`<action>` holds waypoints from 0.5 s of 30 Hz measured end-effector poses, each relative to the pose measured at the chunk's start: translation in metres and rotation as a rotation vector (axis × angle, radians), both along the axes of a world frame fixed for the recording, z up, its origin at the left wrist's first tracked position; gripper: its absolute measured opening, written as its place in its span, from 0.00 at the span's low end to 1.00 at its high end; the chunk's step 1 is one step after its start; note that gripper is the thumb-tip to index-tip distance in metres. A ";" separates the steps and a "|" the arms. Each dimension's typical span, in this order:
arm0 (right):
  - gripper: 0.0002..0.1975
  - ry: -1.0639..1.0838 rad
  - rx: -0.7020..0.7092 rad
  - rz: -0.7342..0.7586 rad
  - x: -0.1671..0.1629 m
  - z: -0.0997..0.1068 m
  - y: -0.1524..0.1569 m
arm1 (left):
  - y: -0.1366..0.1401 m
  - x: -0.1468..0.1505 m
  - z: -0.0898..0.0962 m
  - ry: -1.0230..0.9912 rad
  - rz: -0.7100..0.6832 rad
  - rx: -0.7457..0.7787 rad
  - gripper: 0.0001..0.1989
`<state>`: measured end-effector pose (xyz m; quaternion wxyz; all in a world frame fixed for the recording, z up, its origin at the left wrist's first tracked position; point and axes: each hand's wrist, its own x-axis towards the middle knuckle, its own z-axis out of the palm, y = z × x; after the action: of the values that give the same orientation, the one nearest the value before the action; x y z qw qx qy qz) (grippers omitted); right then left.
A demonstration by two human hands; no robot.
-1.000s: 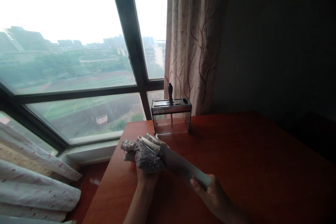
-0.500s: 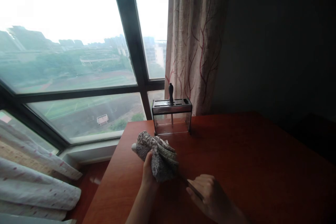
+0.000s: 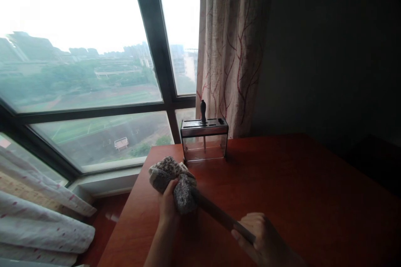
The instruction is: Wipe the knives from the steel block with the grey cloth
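My left hand (image 3: pixel 169 204) is closed around a bunched grey, fluffy cloth (image 3: pixel 184 194), thumb on top. The cloth is wrapped about one end of a long, flat, dark knife (image 3: pixel 219 215), whose far end is hidden in it. My right hand (image 3: pixel 258 233) grips the knife's near end, to the right and closer to me; the handle is mostly covered by the fingers. Between the cloth and my right hand a long stretch of the blade lies bare. Both hands are above the reddish wooden table (image 3: pixel 297 183).
A clear-sided knife block (image 3: pixel 205 127) with a dark slotted top stands near the table's far edge. One black handle (image 3: pixel 203 110) sticks up from it. Behind are a window (image 3: pixel 94 71) and a patterned curtain (image 3: pixel 232 50); another curtain (image 3: pixel 40 221) hangs at left.
My left hand and the cloth have slid left along the knife, while my right hand has moved slightly right and down. More of the blade now shows between them.
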<state>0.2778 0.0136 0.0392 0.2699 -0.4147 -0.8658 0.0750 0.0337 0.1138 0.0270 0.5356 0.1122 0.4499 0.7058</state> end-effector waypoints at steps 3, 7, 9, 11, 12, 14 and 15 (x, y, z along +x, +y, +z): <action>0.20 0.036 -0.090 -0.039 0.006 0.003 0.002 | 0.002 -0.003 -0.006 0.134 -0.003 -0.013 0.09; 0.21 0.240 -0.231 -0.110 0.012 0.012 0.004 | 0.007 -0.010 -0.012 0.276 0.010 -0.082 0.10; 0.21 0.337 -0.276 -0.157 0.017 0.016 0.006 | 0.008 -0.014 -0.012 0.333 -0.017 -0.064 0.11; 0.19 0.416 -0.313 -0.199 0.024 0.019 0.007 | 0.008 -0.016 -0.011 0.345 -0.069 -0.008 0.11; 0.19 0.455 -0.336 -0.218 0.028 0.020 0.007 | 0.008 -0.016 -0.011 0.348 -0.093 0.017 0.11; 0.17 0.528 -0.403 -0.249 0.035 0.019 0.007 | 0.007 -0.015 -0.010 0.363 -0.126 0.037 0.12; 0.16 0.566 -0.441 -0.267 0.037 0.019 0.007 | 0.007 -0.015 -0.011 0.371 -0.139 0.036 0.12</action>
<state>0.3148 0.0202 0.0577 0.4098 -0.5350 -0.6583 0.3353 0.0188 0.1208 0.0163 0.4888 0.2807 0.5196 0.6421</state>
